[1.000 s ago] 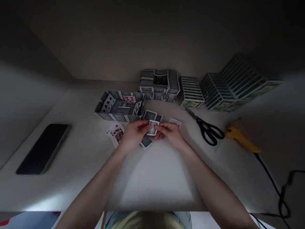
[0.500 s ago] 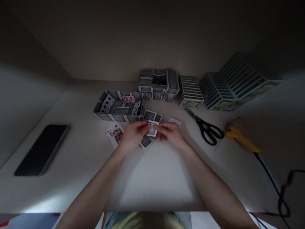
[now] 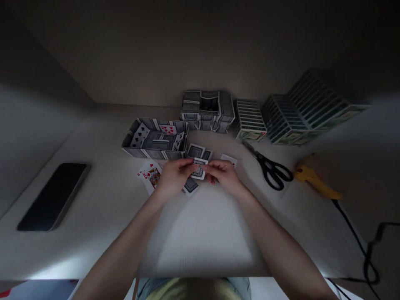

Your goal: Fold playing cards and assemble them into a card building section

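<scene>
Between my two hands is a playing card [image 3: 199, 169], its patterned back facing up. My left hand [image 3: 175, 175] pinches its left side, and my right hand [image 3: 223, 175] pinches the right side with the thumb on top. Loose face-down cards [image 3: 196, 151] lie just beyond, and another face-down card [image 3: 191, 186] sits below my left fingers. Face-up cards, among them a king of diamonds [image 3: 153, 176], rest left of my left hand. A white card [image 3: 229, 159] lies partly behind my right hand. Beyond is an open box made of cards [image 3: 156, 156].
At the back stands a card-built structure [image 3: 208, 118] with an opening. Right of it are card-backed stacks [image 3: 251, 118] and a larger stepped one [image 3: 308, 112]. Black scissors [image 3: 271, 168] and a yellow glue gun [image 3: 317, 181] with a cord lie right. A phone [image 3: 53, 198] lies left.
The card in my hands has flattened slightly, showing more of its patterned back. My hands stay in nearly the same place, and the rest looks unmoved.
</scene>
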Demonstrator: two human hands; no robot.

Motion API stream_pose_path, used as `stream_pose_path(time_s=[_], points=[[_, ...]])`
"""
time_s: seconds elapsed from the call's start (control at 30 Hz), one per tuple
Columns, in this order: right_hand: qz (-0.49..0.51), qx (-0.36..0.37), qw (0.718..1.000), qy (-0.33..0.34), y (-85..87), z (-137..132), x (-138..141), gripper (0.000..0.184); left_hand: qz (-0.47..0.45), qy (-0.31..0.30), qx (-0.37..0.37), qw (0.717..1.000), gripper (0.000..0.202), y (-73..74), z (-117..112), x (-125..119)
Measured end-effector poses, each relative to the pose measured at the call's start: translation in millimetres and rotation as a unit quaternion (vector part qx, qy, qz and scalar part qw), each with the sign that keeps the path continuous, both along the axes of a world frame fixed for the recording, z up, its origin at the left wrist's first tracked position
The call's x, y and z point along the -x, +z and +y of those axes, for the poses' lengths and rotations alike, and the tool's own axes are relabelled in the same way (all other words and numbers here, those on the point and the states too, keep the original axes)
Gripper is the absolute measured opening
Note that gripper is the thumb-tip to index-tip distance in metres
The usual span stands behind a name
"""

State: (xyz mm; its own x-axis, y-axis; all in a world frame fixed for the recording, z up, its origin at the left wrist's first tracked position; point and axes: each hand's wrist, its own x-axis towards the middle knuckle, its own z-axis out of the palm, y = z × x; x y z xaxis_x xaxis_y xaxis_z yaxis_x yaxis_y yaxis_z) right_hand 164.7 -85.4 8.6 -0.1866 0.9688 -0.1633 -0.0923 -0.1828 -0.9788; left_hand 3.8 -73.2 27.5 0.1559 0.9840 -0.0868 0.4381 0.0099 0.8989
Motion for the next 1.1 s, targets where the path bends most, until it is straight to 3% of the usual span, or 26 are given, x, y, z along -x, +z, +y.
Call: stream_pose_path(time_s=[0.53,1.1], points=[[-0.008,0.005,1.000,0.009,-0.3,-0.3,-0.7,0.029,-0.014,0.011,0.005,1.000,0.026,-3.1,0.6,-0.5],[0.010,-0.009,1.000,0.025,-0.7,-0.2,-1.6,0.028,-0.036,-0.026,0.015,0.999,0.024,-1.7,0.9,0.1]])
